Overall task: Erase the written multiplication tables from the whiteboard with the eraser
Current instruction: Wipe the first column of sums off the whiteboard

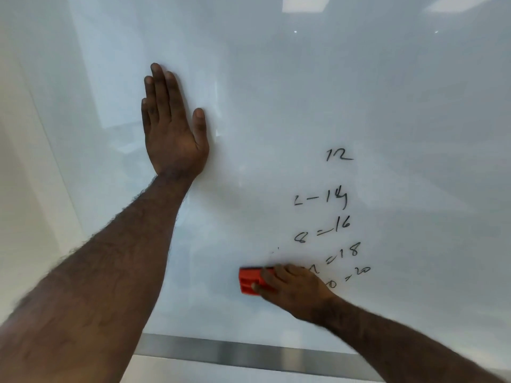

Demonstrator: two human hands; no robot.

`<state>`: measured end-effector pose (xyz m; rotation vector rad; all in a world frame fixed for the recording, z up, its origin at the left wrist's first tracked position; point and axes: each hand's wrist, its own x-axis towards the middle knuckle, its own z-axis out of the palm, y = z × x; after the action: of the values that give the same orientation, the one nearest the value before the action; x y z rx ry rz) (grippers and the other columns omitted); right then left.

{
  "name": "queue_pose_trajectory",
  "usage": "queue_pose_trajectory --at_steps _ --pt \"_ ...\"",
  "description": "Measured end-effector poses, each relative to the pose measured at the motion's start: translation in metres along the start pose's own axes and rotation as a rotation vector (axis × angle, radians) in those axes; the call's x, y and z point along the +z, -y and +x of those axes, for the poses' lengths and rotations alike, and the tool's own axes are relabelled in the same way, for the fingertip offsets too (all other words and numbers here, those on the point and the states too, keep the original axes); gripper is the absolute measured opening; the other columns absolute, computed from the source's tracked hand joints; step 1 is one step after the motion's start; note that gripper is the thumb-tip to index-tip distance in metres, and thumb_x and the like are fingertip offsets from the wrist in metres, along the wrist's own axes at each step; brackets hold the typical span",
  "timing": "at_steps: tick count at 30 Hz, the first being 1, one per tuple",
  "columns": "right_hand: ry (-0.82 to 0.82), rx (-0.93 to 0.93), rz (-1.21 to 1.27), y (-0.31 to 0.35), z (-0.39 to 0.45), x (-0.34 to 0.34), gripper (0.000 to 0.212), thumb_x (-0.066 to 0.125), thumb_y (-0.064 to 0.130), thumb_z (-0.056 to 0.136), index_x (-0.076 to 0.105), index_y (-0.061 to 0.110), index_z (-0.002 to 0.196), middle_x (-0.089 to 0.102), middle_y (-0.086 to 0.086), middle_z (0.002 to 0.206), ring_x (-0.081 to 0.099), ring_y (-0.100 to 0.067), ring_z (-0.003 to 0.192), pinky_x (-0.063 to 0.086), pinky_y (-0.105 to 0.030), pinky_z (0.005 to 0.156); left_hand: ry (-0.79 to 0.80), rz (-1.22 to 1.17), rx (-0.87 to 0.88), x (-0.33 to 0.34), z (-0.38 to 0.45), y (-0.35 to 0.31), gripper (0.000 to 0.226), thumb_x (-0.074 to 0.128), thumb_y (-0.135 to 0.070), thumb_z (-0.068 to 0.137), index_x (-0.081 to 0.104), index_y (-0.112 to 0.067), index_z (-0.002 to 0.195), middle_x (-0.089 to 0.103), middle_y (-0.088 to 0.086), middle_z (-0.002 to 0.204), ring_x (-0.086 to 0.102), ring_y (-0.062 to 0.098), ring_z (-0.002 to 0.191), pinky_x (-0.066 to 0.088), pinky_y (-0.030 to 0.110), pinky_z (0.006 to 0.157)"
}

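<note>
Head view: left hand spread flat on glossy white whiteboard, centre-left, likely as a brace; right hand clamping red rectangular plastic eraser, lower centre, beside remaining black handwritten multiplication sums.

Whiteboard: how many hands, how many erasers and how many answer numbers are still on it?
Hands: 2, the left hand flat on the whiteboard, the right hand gripping the eraser
Red eraser: 1
Answer numbers still written: 5 (12, 14, 16, 18, 20)
Total: 8
</note>
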<state>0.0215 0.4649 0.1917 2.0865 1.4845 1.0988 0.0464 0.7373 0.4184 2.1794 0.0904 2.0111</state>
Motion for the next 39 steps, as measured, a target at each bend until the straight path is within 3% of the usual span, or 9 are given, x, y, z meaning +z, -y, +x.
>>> queue_pose_trajectory --at_steps 3,8,11,15,18,25,31,37,39 --pt "0.046 -0.106 -0.037 0.004 -0.018 0.008 0.039 0.025 0.015 0.104 0.06 0.029 0.117 0.063 0.003 0.113 0.061 -0.017 0.088 0.049 -0.029 0.073 0.001 0.005 0.005 0.0 0.0 0.0 0.062 0.028 -0.038 0.106 0.02 -0.001 0.155 0.019 0.019 0.163 0.014 0.031 0.152 0.015 0.041 0.123" --pt "-0.181 -0.114 -0.032 -0.042 0.014 -0.02 0.036 0.048 0.012 0.096 0.054 0.028 0.128 0.055 0.0 0.127 0.059 -0.021 0.097 0.044 -0.032 0.073 -0.011 0.011 0.014 0.001 -0.002 0.0 0.062 0.027 -0.038 0.106 0.021 -0.001 0.155 0.02 0.02 0.162 0.015 0.032 0.152 0.015 0.041 0.123" --pt "-0.336 0.132 -0.12 -0.102 0.059 -0.083 0.052 0.058 0.01 0.088 0.05 0.026 0.137 0.047 -0.009 0.128 0.048 -0.028 0.093 0.036 -0.038 0.07 -0.018 0.017 0.022 0.001 -0.002 0.001 0.062 0.027 -0.038 0.106 0.022 0.001 0.154 0.021 0.021 0.162 0.016 0.033 0.151 0.015 0.041 0.123" --pt "-0.483 0.729 -0.251 -0.203 0.09 -0.172 0.058 0.055 0.035 0.089 0.043 0.023 0.144 0.053 -0.017 0.13 0.053 -0.039 0.103 0.041 -0.041 0.081 -0.022 0.015 0.023 0.0 -0.001 0.001 0.062 0.027 -0.038 0.106 0.021 0.001 0.154 0.02 0.022 0.161 0.016 0.034 0.151 0.013 0.04 0.124" --pt "-0.506 0.881 -0.25 -0.223 0.091 -0.189 0.063 0.051 0.043 0.089 0.039 0.023 0.147 0.05 -0.015 0.133 0.05 -0.036 0.112 0.038 -0.038 0.087 -0.031 0.017 0.026 0.0 -0.001 0.001 0.062 0.028 -0.037 0.106 0.022 0.002 0.154 0.021 0.023 0.161 0.017 0.034 0.151 0.013 0.039 0.124" --pt "-0.415 0.544 -0.166 -0.132 0.07 -0.108 0.05 0.063 0.026 0.087 0.055 0.021 0.136 0.06 -0.019 0.122 0.051 -0.034 0.091 0.036 -0.039 0.074 -0.058 0.023 0.017 0.0 -0.001 0.0 0.061 0.029 -0.036 0.106 0.025 0.003 0.153 0.024 0.024 0.16 0.02 0.036 0.15 0.015 0.039 0.123" --pt "-0.279 0.339 -0.1 -0.048 0.029 -0.035 0.049 0.063 0.013 0.083 0.059 0.026 0.131 0.062 -0.01 0.119 0.054 -0.028 0.094 0.044 -0.039 0.077 -0.011 -0.002 -0.029 -0.001 -0.024 -0.011 0.06 0.028 -0.034 0.106 0.024 0.004 0.152 0.023 0.026 0.16 0.019 0.036 0.15 0.015 0.039 0.123" --pt "-0.044 0.179 0.025 0.011 -0.024 0.006 0.052 0.017 0.008 0.1 0.058 0.03 0.125 0.059 -0.006 0.116 0.058 -0.027 0.094 0.048 -0.036 0.073 0.046 0.015 -0.034 0.004 -0.069 -0.02 0.06 0.027 -0.033 0.106 0.024 0.004 0.152 0.023 0.025 0.16 0.019 0.035 0.15 0.016 0.04 0.123" --pt "0.053 0.094 0.027 0.025 -0.041 0.016 0.051 0.016 0.012 0.102 0.06 0.031 0.118 0.063 -0.001 0.113 0.06 -0.024 0.091 0.049 -0.034 0.073 0.051 0.014 -0.03 0.005 -0.074 -0.019 0.059 0.029 -0.032 0.105 0.024 0.005 0.152 0.023 0.024 0.16 0.019 0.035 0.15 0.018 0.042 0.123"
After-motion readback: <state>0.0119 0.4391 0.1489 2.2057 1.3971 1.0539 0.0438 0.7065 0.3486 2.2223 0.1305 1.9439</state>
